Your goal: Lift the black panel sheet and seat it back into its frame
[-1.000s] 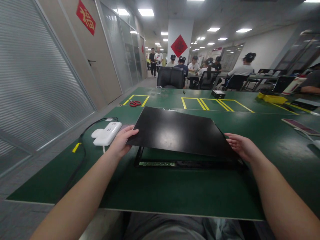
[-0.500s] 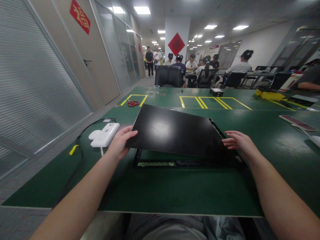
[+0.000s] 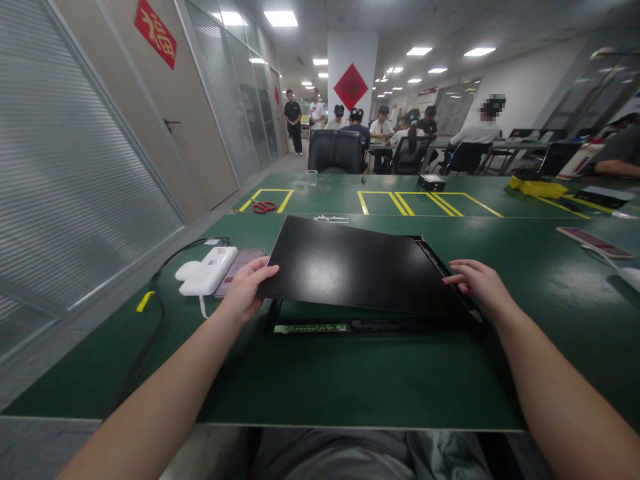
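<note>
A flat black display panel [image 3: 345, 270] lies at a slant, its left end raised above a thin black frame [image 3: 400, 328]. My left hand [image 3: 248, 288] pinches the panel's left edge, thumb on top and the other fingers mostly underneath. Along the frame's front side a narrow green circuit board [image 3: 310, 328] shows beneath the panel. The panel's right end rests low, inside or on the frame's right side. There my right hand [image 3: 477, 283] hovers at the right edge with fingers stretched out; whether the fingertips touch the rim I cannot tell.
Left of the panel are a white power bank [image 3: 213, 267] and a phone [image 3: 239, 270] on the green table [image 3: 350, 387]. Behind it lie red-handled scissors [image 3: 265, 207] and small metal tools [image 3: 331, 219]. Another phone [image 3: 595, 242] is at the right. People sit farther back.
The panel's raised left end has come down slightly toward the frame, with my left hand on it. My right hand stays beside the right edge. The view has shifted a little.
</note>
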Motion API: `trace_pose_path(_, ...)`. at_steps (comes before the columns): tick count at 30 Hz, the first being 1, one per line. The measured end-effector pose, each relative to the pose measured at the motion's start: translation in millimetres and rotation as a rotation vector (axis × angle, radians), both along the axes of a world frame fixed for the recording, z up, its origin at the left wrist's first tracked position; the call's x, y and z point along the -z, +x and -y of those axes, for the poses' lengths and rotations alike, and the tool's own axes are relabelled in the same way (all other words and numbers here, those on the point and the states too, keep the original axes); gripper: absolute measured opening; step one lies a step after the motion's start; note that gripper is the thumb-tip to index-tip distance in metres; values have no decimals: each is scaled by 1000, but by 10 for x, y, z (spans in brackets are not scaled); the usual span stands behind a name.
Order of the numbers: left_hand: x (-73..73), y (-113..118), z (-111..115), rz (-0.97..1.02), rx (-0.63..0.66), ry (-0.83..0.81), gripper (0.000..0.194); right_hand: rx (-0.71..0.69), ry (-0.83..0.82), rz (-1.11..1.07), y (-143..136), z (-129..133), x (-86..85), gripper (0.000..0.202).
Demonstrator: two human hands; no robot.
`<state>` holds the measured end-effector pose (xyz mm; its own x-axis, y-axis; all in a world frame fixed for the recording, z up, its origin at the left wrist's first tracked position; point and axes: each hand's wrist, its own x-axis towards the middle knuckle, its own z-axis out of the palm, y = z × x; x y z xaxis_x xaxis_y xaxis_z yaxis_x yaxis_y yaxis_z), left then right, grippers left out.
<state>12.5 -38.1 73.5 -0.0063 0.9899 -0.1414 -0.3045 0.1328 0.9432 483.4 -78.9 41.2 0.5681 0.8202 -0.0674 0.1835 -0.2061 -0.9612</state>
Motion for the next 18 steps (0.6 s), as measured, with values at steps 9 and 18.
trace_pose_path(9, 61, 63, 10, -5, 37, 10, 30, 53, 21, 70, 97, 3, 60, 29)
trace_pose_path(18, 152, 127, 11, -4, 72, -25, 26, 57, -27, 288, 176, 3, 139, 36)
